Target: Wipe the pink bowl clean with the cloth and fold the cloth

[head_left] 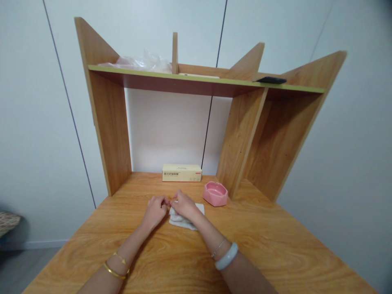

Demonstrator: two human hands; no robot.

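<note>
My left hand (155, 211) is just left of a folded whitish cloth (183, 222), its fingers curled and pinched together. Over the cloth's upper left part lies my right hand (184, 206), with thumb and fingers also drawn into a pinch. The fingertips of both hands meet at the cloth's left edge. Whatever is between them is too small and hidden to make out. A pink faceted bowl (215, 198) stands right of the cloth, apart from both hands. Behind the hands sits a long cream cling film box (181, 174).
A wooden desk (266, 245) carries a shelf unit (112, 134) along its back, with upright panels left and right. On the upper shelf lie a clear plastic bag (143, 62) and a dark flat object (271, 80). A patterned surface (8, 222) shows at far left.
</note>
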